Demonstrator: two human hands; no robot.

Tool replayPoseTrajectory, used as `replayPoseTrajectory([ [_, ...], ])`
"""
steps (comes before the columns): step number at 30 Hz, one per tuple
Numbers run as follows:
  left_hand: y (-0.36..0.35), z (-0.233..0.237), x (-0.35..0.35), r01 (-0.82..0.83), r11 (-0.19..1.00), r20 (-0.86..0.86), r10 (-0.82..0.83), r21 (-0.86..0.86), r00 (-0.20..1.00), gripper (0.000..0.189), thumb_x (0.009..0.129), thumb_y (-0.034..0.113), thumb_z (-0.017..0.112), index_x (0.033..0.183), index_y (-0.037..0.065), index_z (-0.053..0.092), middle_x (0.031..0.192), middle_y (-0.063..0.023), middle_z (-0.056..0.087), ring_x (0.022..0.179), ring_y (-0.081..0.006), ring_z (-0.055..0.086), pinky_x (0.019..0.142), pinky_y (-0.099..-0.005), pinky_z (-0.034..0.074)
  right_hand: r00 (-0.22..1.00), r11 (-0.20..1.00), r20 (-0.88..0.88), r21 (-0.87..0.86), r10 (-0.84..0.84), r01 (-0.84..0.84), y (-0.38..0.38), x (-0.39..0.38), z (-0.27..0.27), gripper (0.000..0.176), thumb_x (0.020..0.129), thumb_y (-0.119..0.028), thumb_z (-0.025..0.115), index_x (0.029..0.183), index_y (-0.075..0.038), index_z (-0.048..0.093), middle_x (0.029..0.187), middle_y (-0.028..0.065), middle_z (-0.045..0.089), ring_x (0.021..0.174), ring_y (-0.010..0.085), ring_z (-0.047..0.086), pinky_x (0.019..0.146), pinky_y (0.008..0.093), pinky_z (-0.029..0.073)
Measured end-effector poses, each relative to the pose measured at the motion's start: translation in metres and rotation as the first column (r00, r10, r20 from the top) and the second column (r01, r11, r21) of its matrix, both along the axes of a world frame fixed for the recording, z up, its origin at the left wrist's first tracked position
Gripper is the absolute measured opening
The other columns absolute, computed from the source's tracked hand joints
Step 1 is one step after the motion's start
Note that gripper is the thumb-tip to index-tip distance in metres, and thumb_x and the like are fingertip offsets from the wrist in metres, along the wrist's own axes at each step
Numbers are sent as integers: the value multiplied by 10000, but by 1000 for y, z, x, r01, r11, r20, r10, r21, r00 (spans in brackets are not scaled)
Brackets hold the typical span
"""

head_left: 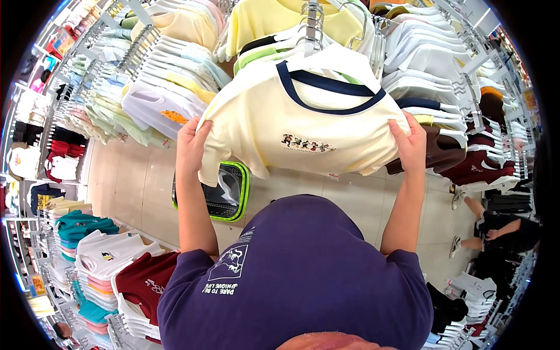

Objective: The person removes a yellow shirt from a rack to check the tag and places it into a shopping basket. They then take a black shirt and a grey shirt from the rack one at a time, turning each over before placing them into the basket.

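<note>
A cream T-shirt (326, 153) with a navy neckband and a small row of printed figures on its chest is stretched out in front of me. It hangs at the front of the central rack. My left hand (410, 143) pinches the sleeve area on the right of the view. On the other side, my right hand (192, 143) grips the opposite sleeve between thumb and fingers. White cloth and a metal hanger row (312, 26) show just behind the neckline.
Racks of light shirts (169, 70) stand left and right of the central one. A black basket with a green rim (245, 192) sits on the tiled floor (134, 181). Maroon shirts (146, 283) hang at lower left. Another person (504, 230) is at the far right.
</note>
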State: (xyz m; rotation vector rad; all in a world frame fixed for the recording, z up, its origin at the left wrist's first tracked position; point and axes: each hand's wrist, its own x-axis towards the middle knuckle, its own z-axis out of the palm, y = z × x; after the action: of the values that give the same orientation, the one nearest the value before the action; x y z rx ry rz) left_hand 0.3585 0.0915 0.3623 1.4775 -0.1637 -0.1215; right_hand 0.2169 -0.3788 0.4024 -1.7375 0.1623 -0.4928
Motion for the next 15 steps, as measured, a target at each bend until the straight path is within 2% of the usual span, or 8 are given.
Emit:
replayPoseTrajectory([
  [15,1,2,0,-5,999,16,4,35,1000,149,1007,105,638,1073,-9,708,939,1,712,825,-61,625,750,-233,503,1000,1000,-13,-17,-18,18,1,1,3,295,951,-114,727,1190,49,673,1015,24,707,907,68,606,833,235,502],
])
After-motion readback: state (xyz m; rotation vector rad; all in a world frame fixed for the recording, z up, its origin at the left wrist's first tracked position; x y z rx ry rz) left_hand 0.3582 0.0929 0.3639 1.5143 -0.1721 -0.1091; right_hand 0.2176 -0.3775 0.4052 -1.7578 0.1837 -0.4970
